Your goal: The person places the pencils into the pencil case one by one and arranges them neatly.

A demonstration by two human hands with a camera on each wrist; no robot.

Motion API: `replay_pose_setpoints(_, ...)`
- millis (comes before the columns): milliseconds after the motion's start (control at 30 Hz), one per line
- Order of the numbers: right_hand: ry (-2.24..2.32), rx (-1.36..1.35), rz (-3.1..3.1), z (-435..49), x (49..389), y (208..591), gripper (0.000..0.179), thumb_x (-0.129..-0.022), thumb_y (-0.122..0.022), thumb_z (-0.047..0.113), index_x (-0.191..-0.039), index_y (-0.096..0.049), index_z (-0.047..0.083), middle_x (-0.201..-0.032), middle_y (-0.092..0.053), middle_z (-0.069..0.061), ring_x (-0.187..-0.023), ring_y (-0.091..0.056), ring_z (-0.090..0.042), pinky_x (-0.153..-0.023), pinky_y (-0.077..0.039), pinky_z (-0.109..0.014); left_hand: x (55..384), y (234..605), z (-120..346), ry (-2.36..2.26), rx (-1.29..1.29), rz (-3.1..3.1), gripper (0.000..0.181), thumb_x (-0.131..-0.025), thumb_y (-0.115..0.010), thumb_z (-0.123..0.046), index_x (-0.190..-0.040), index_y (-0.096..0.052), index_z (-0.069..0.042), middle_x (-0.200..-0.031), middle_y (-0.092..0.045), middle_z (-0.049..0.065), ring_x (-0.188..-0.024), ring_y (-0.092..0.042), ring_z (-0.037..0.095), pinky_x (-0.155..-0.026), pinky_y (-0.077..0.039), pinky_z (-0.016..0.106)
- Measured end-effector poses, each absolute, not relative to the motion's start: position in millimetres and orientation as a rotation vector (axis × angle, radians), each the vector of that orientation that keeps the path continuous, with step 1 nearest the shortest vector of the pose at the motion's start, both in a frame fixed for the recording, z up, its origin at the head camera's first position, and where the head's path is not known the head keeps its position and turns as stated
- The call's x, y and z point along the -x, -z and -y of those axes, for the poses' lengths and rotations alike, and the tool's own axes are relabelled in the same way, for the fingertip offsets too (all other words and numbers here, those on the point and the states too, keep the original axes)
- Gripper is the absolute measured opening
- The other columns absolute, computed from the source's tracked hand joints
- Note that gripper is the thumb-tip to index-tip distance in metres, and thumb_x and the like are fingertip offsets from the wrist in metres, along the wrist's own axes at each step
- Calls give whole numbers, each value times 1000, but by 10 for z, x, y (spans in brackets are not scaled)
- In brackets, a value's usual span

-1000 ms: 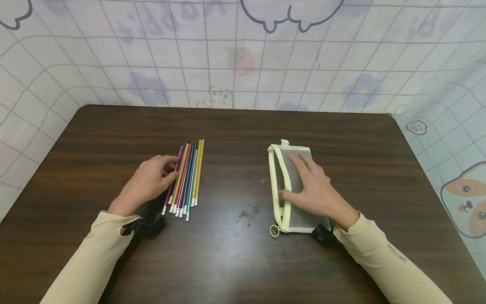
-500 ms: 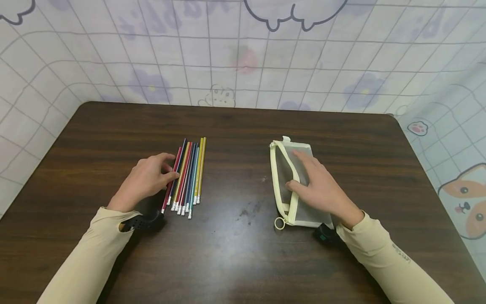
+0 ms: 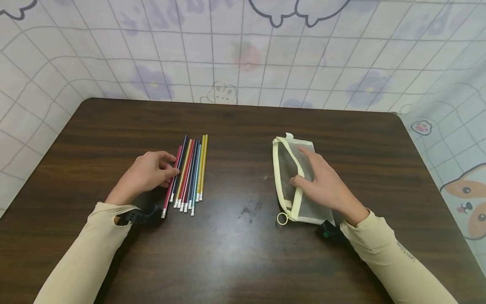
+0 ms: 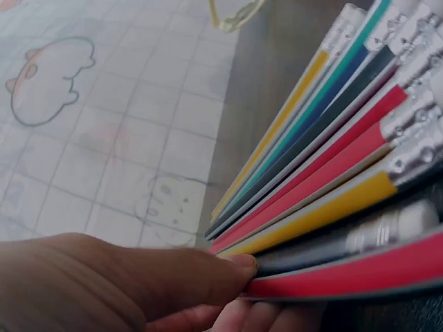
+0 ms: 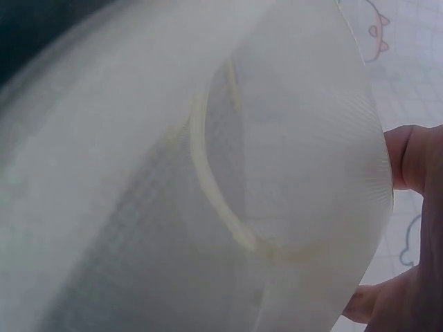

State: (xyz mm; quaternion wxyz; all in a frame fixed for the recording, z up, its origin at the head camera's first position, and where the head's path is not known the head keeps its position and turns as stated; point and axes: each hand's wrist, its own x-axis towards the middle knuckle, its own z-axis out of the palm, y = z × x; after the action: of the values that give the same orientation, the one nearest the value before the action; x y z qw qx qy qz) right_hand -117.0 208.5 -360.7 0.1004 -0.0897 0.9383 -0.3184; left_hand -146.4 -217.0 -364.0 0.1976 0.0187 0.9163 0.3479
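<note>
My left hand (image 3: 146, 172) pinches a red pencil (image 3: 166, 200) at the left side of a row of pencils (image 3: 191, 175). In the left wrist view the thumb lies over this red pencil (image 4: 346, 272), with fingers curled underneath. A dark pencil (image 4: 304, 256) lies right beside it. My right hand (image 3: 324, 185) grips the upper side of a grey mesh zip pouch (image 3: 308, 211) with cream edging, thumb at the gaping zipper. The pouch (image 5: 297, 138) bulges close to the right wrist camera, hiding part of that hand.
A brown wood-grain table (image 3: 235, 236) carries everything. Behind it hangs a white gridded cloth (image 3: 284, 55) with cartoon prints. The pouch's zipper ring (image 3: 282, 218) points toward the near edge. The pencils' eraser ends face the near side.
The left fingers have closed round the red pencil, which now sits slightly apart from the row. My right hand has drawn back the pouch's upper side, so its opening gapes wider.
</note>
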Motion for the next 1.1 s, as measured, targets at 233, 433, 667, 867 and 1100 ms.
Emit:
replay_pose_setpoints(233, 943, 263, -2758, -2089, 1172, 3590, 83, -96, -61, 32, -166, -19, 22, -169, -29, -15, -153, -35, -37, -114, -42, -63, 1479, 3646, 2234, -1051, -22, -2510, 47, -99, -61, -13, -141, -51, 5, -119, -68, 26, -81, -75, 19, -77, -69, 39)
replay_pose_setpoints(433, 958, 276, -2758, -2083, 1193, 3609, 82, -96, -61, 30, -166, -20, 20, -170, -28, -14, -157, -30, -36, -121, -36, -62, 1515, 3685, 2347, -1184, -10, -2415, 49, -101, -59, -12, -144, -45, 8, -115, -65, 22, -82, -71, 17, -79, -68, 38)
replay_pose_setpoints(667, 976, 271, -2745, -2083, 1182, 3625, 80, -97, -60, 31, -166, -21, 20, -170, -28, -14, -157, -28, -37, -121, -35, -63, 1543, 3709, 2407, -1376, 3, -2261, 48, -102, -61, -9, -145, -44, 6, -116, -70, 21, -84, -76, 16, -81, -68, 38)
replay_pose_setpoints(867, 1017, 226, -2736, -2092, 1184, 3640, 78, -97, -57, 31, -166, -22, 21, -170, -28, -15, -158, -28, -36, -122, -35, -63, 1540, 3697, 2352, -1503, -25, -2167, 51, -104, -60, -12, -149, -43, 2, -133, -62, 29, -92, -77, 15, -85, -68, 40)
replay_pose_setpoints(1100, 1138, 171, -2713, -2082, 1184, 3665, 71, -100, -50, 31, -166, -22, 27, -173, -23, -12, -161, -22, -36, -126, -28, -64, 1510, 3672, 2294, -1541, -24, -2160, 52, -103, -59, -10, -150, -41, 1, -130, -63, 24, -91, -77, 15, -85, -68, 40)
